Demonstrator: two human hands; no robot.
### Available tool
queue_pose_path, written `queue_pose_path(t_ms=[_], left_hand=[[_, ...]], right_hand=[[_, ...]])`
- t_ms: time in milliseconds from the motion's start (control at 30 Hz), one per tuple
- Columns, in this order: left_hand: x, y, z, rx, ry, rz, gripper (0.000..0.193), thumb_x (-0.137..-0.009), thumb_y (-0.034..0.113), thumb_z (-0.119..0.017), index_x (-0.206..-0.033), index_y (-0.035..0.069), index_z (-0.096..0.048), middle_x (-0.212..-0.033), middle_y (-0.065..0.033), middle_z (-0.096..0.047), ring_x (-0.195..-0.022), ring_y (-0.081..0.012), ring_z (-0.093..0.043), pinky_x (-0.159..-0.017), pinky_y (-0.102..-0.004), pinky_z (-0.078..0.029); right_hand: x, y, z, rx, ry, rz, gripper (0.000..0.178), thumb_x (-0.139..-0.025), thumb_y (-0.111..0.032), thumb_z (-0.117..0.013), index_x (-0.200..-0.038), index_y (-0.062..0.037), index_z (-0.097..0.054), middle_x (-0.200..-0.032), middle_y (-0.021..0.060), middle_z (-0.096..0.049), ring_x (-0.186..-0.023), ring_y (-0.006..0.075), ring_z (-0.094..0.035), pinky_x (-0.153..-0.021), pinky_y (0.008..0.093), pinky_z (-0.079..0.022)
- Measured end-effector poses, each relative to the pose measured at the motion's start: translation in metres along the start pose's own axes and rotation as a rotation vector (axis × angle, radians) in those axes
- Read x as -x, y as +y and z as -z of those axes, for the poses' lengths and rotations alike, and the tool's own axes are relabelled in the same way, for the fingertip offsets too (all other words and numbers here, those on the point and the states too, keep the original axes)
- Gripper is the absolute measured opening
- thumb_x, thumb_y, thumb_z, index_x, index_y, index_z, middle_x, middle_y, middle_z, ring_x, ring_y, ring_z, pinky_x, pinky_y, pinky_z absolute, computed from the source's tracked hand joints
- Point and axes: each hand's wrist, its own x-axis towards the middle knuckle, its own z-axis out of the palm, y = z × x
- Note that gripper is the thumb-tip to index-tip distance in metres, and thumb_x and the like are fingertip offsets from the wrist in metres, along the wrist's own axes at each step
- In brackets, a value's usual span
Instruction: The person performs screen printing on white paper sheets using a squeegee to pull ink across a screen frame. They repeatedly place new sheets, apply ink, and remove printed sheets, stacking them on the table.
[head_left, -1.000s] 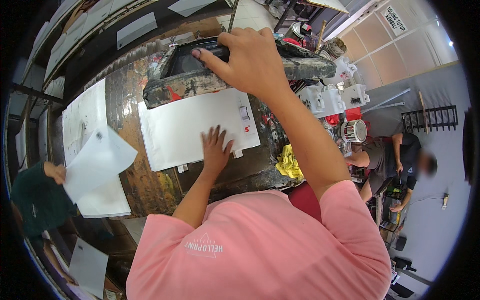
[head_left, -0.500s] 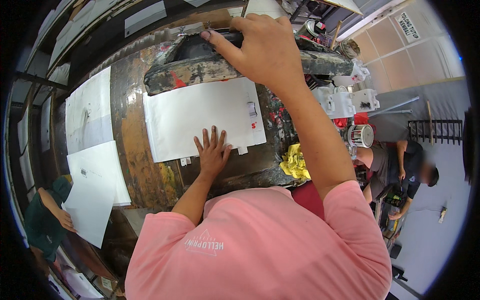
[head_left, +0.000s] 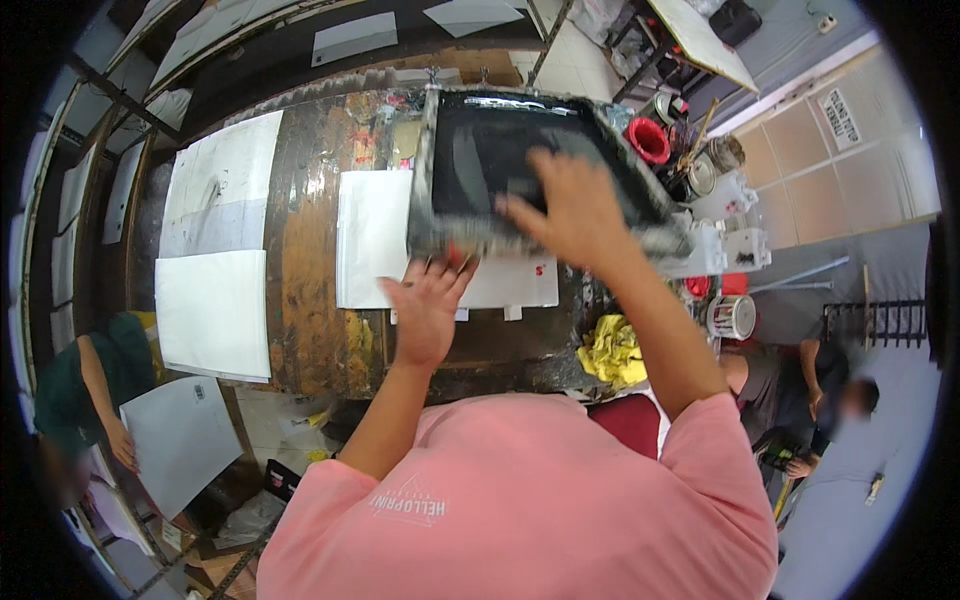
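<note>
A paint-stained screen frame [head_left: 520, 140] with dark mesh lies nearly flat over a white sheet [head_left: 370, 240] on the worn wooden table [head_left: 310, 250]. My right hand [head_left: 575, 210], blurred by motion, grips the frame's near rail, with its fingers reaching over the mesh. My left hand [head_left: 430, 300] is spread flat on the sheet, and its fingertips touch the frame's front edge. The frame hides the sheet's right part, leaving only a strip along the near side.
Two more white sheets [head_left: 215, 310] lie on the table's left part. A yellow rag [head_left: 612, 352] sits at the near edge, with a red cup [head_left: 650, 140] and tins [head_left: 733, 316] to the right. A person in green [head_left: 90, 390] stands lower left; another person [head_left: 790, 390] sits at right.
The screen frame has swung down from raised to nearly flat over the sheet, with my right hand on it. My left hand slid up to the frame's edge.
</note>
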Motion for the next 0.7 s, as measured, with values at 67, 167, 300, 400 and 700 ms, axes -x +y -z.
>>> queue_pose_path(t_ms=[67, 167, 300, 400, 700], left_hand=[[0.019, 0.000, 0.018, 0.181, 0.187, 0.197, 0.130, -0.090, 0.092, -0.048, -0.164, -0.011, -0.020, -0.146, -0.0275, -0.054, -0.143, -0.0417, -0.052, -0.125, -0.0533, -0.038], [0.025, -0.039, 0.077, -0.014, 0.328, 0.378, 0.134, -0.089, 0.095, -0.045, -0.164, -0.011, -0.011, -0.142, -0.0286, -0.053, -0.136, -0.0411, -0.057, -0.121, -0.0537, -0.044], [0.021, -0.061, 0.109, -0.094, 0.347, 0.451, 0.129, -0.091, 0.094, -0.044, -0.167, -0.004, -0.007, -0.147, -0.0299, -0.049, -0.134, -0.0409, -0.058, -0.117, -0.0536, -0.048], [0.020, -0.063, 0.105, -0.175, 0.423, 0.483, 0.117, -0.093, 0.092, -0.042, -0.166, 0.002, -0.021, -0.144, -0.0271, -0.054, -0.134, -0.0399, -0.058, -0.115, -0.0531, -0.049], [0.029, -0.068, 0.105, -0.265, 0.451, 0.390, 0.092, -0.104, 0.080, -0.037, -0.152, 0.001, -0.043, -0.130, -0.0202, -0.067, -0.120, -0.0325, -0.068, -0.107, -0.0503, -0.055]], right_hand=[[0.027, 0.011, -0.036, -0.100, -0.218, 0.043, 0.050, -0.090, -0.035, -0.078, -0.130, -0.0067, -0.067, -0.115, 0.0207, -0.066, -0.115, 0.0398, -0.062, -0.093, 0.0514, -0.050], [0.042, 0.039, -0.104, -0.178, -0.343, 0.126, 0.045, -0.086, -0.017, -0.075, -0.129, -0.0084, -0.067, -0.120, 0.0153, -0.069, -0.116, 0.0397, -0.063, -0.095, 0.0524, -0.050], [-0.007, 0.068, -0.171, -0.194, -0.234, 0.031, 0.045, -0.085, -0.009, -0.072, -0.130, -0.0108, -0.068, -0.123, 0.0128, -0.071, -0.120, 0.0379, -0.063, -0.102, 0.0520, -0.046], [-0.076, 0.109, -0.229, -0.179, -0.020, -0.007, 0.046, -0.086, -0.008, -0.072, -0.133, -0.0119, -0.068, -0.124, 0.0097, -0.073, -0.121, 0.0341, -0.065, -0.106, 0.0532, -0.043], [-0.166, 0.123, -0.265, 0.037, -0.156, 0.002, 0.039, -0.091, -0.021, -0.072, -0.129, -0.0183, -0.066, -0.122, 0.0071, -0.073, -0.117, 0.0309, -0.068, -0.099, 0.0597, -0.045]])
